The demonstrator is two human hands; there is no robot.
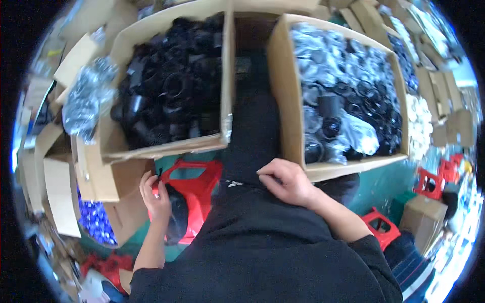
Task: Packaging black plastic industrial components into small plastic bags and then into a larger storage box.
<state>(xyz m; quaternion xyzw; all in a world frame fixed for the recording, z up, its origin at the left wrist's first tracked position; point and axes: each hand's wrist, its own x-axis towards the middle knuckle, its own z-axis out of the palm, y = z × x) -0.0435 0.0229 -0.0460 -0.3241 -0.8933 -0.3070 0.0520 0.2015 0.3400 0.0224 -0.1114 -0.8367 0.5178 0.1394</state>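
My left hand (pixel 155 198) is low on the left, beside a red plastic stool (pixel 199 187). Its fingers curl round a small black piece (pixel 160 174), whose kind is too small to make out. Over my dark-clothed lap, my right hand (pixel 289 183) is loosely closed, with nothing visible in it, near the front corner of the right carton. An open cardboard carton (pixel 166 152) in front of the left hand is heaped with black plastic parts (pixel 174 86), some ring-shaped. The right carton (pixel 288 96) holds more black cylindrical parts, many wrapped in clear plastic bags (pixel 361 134).
Clear plastic wrap (pixel 90 96) hangs over the left carton's side. Below it an open carton (pixel 134 197) stands by shiny blue-purple pieces (pixel 96 222). Another red stool (pixel 381 230) and a closed brown box (pixel 423 214) are at right on the green floor. Cartons crowd both sides.
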